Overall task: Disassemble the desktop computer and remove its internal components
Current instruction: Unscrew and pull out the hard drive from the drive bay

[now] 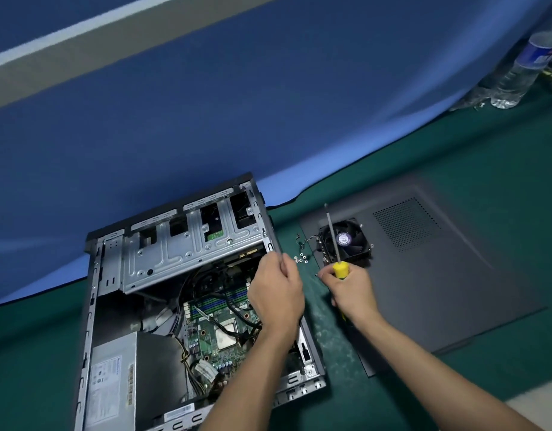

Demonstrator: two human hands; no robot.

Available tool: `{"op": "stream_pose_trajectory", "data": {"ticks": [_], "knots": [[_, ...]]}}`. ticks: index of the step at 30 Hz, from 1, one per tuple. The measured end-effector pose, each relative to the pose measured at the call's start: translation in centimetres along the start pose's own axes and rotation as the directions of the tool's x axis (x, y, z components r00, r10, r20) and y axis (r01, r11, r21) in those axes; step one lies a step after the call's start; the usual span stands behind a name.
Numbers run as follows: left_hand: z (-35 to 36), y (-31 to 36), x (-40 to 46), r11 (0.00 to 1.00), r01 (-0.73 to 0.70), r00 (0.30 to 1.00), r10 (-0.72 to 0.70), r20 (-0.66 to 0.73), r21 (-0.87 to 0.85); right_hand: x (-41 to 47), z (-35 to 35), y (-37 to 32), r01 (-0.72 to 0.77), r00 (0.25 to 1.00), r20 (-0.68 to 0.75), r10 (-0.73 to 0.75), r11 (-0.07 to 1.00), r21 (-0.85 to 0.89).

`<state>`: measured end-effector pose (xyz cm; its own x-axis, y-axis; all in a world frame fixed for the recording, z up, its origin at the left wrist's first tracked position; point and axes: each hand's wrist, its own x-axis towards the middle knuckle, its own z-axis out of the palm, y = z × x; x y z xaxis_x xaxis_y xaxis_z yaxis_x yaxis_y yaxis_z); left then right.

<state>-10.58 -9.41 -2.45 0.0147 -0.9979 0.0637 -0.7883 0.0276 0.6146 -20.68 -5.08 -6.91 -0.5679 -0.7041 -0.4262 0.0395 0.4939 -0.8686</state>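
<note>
The open desktop case (91, 306) lies on its side on the green mat. Inside it I see the motherboard (220, 334) with a bare CPU, a grey power supply (112, 387) at the lower left, and a metal drive cage (187, 244) at the top. My left hand (276, 293) grips the case's right rim near the drive cage. My right hand (351, 289) holds a yellow-handled screwdriver (333, 241) with its shaft pointing up. The removed CPU cooler fan (346, 241) sits on the detached side panel (439, 275).
Several small screws (301, 259) lie on the mat between the case and the side panel. A plastic water bottle (523, 63) stands at the far right by the blue backdrop (237, 119). Black cables (206, 281) cross the motherboard.
</note>
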Motion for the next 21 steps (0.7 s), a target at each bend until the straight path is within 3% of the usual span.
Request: {"op": "stream_pose_trajectory", "data": {"ticks": [5,17,21], "knots": [[0.8,-0.7,0.2,0.985,0.158,0.983,-0.164,-0.08,-0.073,2.3,3.9,2.3,-0.042,0.999,-0.002,0.043,0.976,-0.214],[1.3,-1.0,0.5,0.99,0.139,0.988,-0.139,-0.074,-0.011,6.2,8.1,2.3,-0.008,1.0,-0.028,-0.007,0.849,-0.528],[1.2,-0.9,0.5,0.99,0.137,0.987,-0.138,-0.079,-0.01,6.2,7.5,2.1,-0.009,0.997,0.057,0.042,0.871,-0.491]]}}
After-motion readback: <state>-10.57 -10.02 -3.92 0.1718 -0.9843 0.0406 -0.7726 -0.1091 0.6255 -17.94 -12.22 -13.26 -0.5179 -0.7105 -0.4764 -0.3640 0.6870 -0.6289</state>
